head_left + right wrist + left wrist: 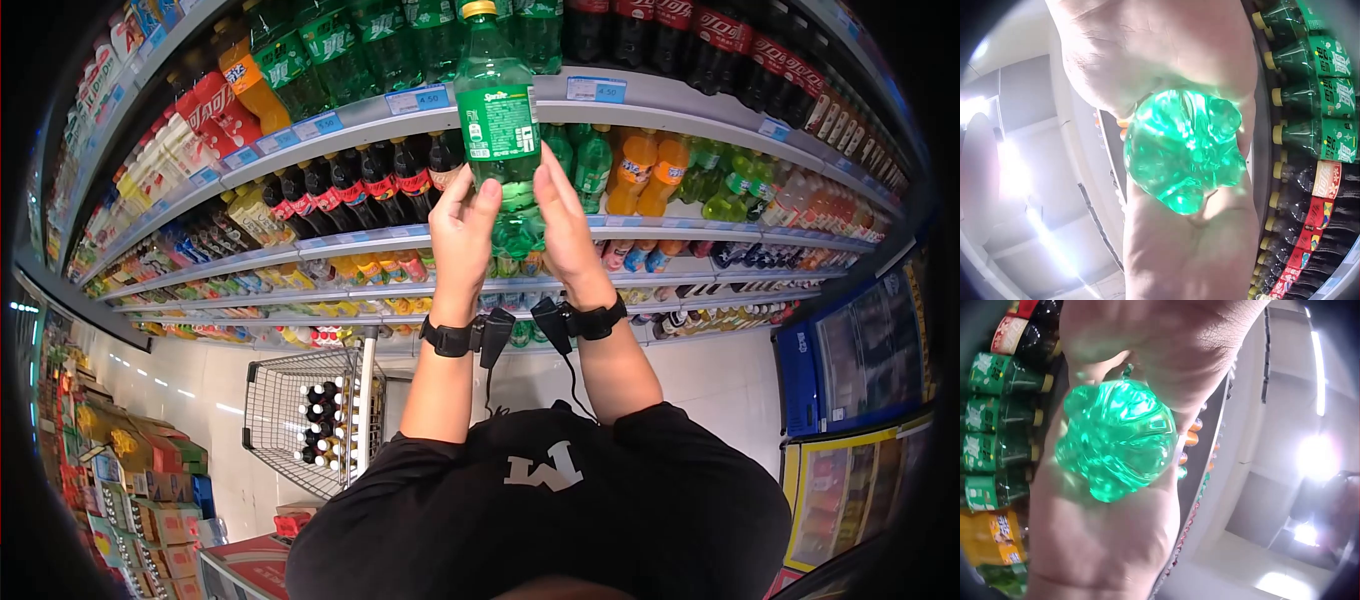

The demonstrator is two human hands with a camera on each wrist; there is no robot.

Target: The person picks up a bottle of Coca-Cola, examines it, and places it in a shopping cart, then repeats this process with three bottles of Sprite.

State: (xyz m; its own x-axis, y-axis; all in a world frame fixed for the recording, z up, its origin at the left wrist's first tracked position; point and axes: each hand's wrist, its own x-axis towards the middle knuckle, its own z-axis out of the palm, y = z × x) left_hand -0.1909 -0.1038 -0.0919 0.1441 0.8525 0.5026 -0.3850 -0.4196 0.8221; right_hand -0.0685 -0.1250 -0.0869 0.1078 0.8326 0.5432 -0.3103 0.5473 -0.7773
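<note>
A large green Sprite bottle (500,110) stands upright in front of the shelves, gold cap up, with its printed back label facing me. My left hand (462,235) grips its lower part from the left, thumb along the near side. From the other side my right hand (568,228) holds it, so the bottle sits between both palms. Both wrist views look up at the ridged, translucent bottle base (1119,440), with a hand on either side of it. In the right wrist view the same base (1185,147) shows between the palms. The far fingers are partly hidden.
Shelves of drinks curve around in front, with more Sprite bottles (385,45) on the upper shelf and cola bottles (345,185) below. Price tags (418,98) line the shelf edge. A wire shopping cart (270,400) with several bottles stands at lower left. Blue coolers (800,370) are at right.
</note>
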